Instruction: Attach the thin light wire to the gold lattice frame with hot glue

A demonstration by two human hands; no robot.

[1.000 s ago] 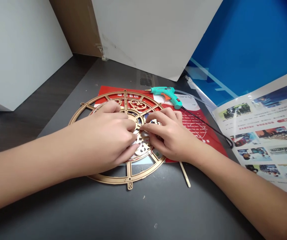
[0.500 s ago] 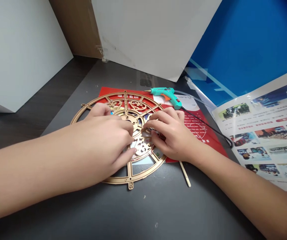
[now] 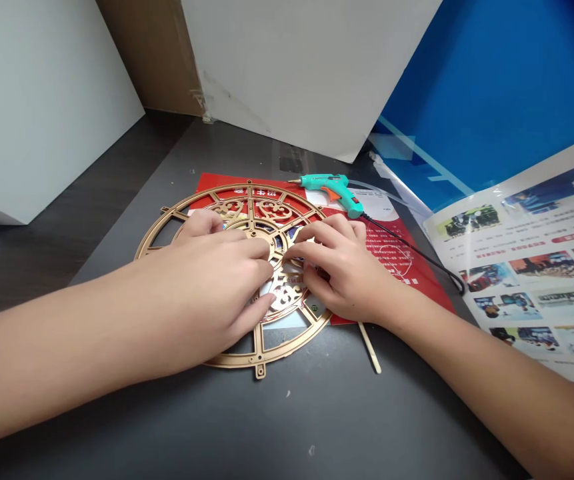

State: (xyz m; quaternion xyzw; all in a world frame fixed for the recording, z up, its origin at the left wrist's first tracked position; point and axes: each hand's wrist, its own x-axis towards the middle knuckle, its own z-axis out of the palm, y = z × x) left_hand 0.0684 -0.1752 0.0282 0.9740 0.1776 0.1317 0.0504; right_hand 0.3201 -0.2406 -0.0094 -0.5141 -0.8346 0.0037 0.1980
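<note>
A gold openwork wheel (image 3: pixel 259 360) lies flat at frame centre on a red printed sheet (image 3: pixel 419 293), its scrollwork panels already in place. The left hand (image 3: pixel 207 273) and right hand (image 3: pixel 341 267) close narrowly near its hub, their grip hidden. A teal hot glue gun (image 3: pixel 331 187) lies untouched just above.

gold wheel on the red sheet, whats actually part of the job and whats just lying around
Part of the job:
left hand, right hand, both on the gold openwork wheel

Just lying about:
red printed sheet under the wheel
teal hot glue gun, untouched
wooden stick
photo poster
</note>
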